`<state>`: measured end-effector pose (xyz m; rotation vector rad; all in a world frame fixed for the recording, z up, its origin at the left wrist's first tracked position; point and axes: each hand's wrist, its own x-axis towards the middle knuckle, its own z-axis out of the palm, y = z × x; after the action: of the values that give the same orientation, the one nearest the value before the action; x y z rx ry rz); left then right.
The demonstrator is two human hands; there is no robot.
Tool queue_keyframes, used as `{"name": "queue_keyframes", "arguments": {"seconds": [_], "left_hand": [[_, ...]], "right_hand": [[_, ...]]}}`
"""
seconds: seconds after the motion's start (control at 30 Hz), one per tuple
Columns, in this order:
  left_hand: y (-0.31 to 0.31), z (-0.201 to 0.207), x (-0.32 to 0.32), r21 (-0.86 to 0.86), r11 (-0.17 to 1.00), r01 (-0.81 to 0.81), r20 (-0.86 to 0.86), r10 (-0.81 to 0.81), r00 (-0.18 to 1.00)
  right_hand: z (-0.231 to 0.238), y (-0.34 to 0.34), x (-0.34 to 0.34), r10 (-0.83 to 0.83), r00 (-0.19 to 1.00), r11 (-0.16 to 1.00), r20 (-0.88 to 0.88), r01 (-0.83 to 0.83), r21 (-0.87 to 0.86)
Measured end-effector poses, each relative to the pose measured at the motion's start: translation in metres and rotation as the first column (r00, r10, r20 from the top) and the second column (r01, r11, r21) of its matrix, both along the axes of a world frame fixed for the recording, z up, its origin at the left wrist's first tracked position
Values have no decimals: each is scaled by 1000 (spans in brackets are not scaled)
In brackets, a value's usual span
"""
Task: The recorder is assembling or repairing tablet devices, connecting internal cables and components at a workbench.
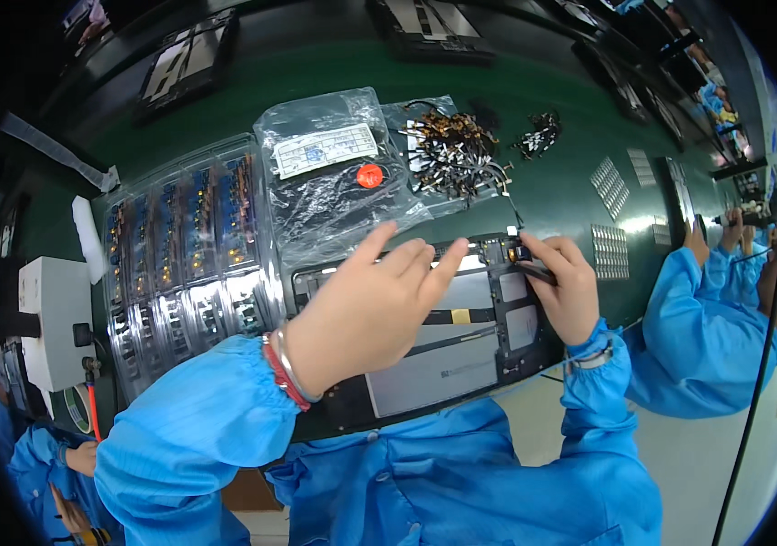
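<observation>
Head cam: RH fingers at top R corner of open device, LH spread above it

RH (570, 287): thumb & forefinger bent close tog. at the top R corner of the open device body (434, 382). Sth. small & dark shows btwn them; can't tell if it's pinched or part of the frame. White connector (512, 232) just beside the forefinger tip, thin dark lead going up from it.

LH (361, 305): spread, back up, fingers apart, over the upper L part of the device; nothing seen in its grip, underside hidden. Red band (285, 373) & metal bangle on that wrist, both sleeves blue.

Device lies at the near edge of the green bench (575, 187), dark frame w/ flat grey panels & a yellow patch.

Next out, beyond its top edge: clear plastic bag (307, 205) w/ white label & round red sticker; R of bag, pile of small cables (457, 155), white & gold ends; smaller dark bunch (539, 135) further R. Twd bench's R end: silver gridded sheets (610, 252).

L of device: clear tray (266, 255) of blue/orange boards. White box (56, 318) at bench's L end, orange hose (94, 414) below.

Far edge: dark units (425, 32). Co-worker in blue (711, 332) past R end.
</observation>
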<state>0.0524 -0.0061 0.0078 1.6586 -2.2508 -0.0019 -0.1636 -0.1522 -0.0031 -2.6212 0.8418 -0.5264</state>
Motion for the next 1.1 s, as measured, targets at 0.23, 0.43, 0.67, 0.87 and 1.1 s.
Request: {"name": "queue_keyframes", "arguments": {"seconds": [0.23,0.43,0.67,0.87,1.1], "left_hand": [[9,1,8,99,995,-7,-86,16,996],[10,2,4,152,988,-27,-17,30,999],[6,7,0,188,980,-61,69,49,996],[5,10,3,168,985,-40,76,28,997],[-1,13,3,81,997,16,337,-43,941]], "right_hand": [[-2,1,5,-86,954,947,288,-11,320],[-3,1,7,-155,959,883,235,28,469],[9,2,9,-197,881,858,429,-56,510],[2,-2,2,-171,967,907,188,81,412],[-8,2,6,-48,973,999,228,44,25]]}}
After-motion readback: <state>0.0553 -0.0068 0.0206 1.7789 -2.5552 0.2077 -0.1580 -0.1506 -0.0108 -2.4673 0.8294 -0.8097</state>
